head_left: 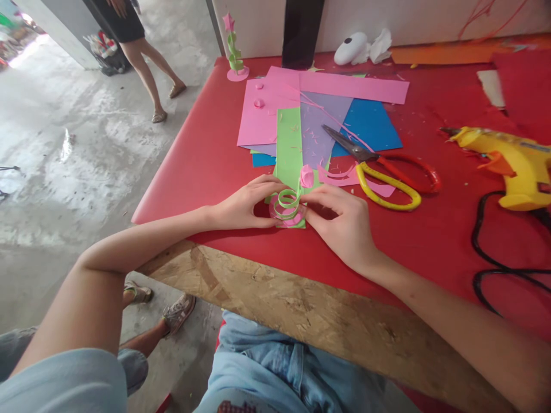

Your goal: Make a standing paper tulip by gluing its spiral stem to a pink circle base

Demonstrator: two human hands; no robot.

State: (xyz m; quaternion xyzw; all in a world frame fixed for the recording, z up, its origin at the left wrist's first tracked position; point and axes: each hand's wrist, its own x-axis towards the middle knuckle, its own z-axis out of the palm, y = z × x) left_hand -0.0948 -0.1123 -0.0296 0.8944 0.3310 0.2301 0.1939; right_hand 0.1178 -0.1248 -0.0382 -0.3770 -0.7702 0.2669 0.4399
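A curled green paper spiral [287, 199] stands on a round pink base [295, 219] near the table's front edge. Around its left side curve the thumb and fingers of my left hand [253, 202], their tips at the base and the coil. My right hand [342, 221] pinches at the right side of the same spiral, thumb and forefinger close together. A small pink paper flower [307, 176] rises just above my right fingertips. Under the piece lies a green paper strip [289, 140]. What exactly the fingertips press on is partly hidden.
Scissors [374, 156], a yellow glue gun [505, 163] with black cord, and pink [258, 126] and blue paper [372, 127] lie on the red table [189, 178]. A similar spiral ornament [235, 57] stands at the back left. People's legs [144, 74] show beyond the table.
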